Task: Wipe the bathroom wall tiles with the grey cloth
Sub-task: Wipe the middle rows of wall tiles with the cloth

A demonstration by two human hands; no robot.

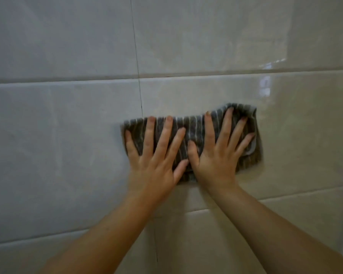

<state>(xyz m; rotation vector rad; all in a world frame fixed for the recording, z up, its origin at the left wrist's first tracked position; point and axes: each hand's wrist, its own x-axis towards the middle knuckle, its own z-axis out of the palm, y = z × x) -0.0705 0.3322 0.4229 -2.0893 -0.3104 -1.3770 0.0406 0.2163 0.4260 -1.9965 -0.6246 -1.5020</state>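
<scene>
The left hand and the right hand are spread flat, fingers splayed, nothing gripped; the grey cloth is merely pinned against the wall tiles under both palms. The cloth is seen stretched sideways across one tile, just right of a vertical grout line, its right end folded over. It is judged light, soft and limp, likely to bunch or slip on the glossy glaze unless pressure is kept broad. It is best held by palm pressure near both ends.
</scene>
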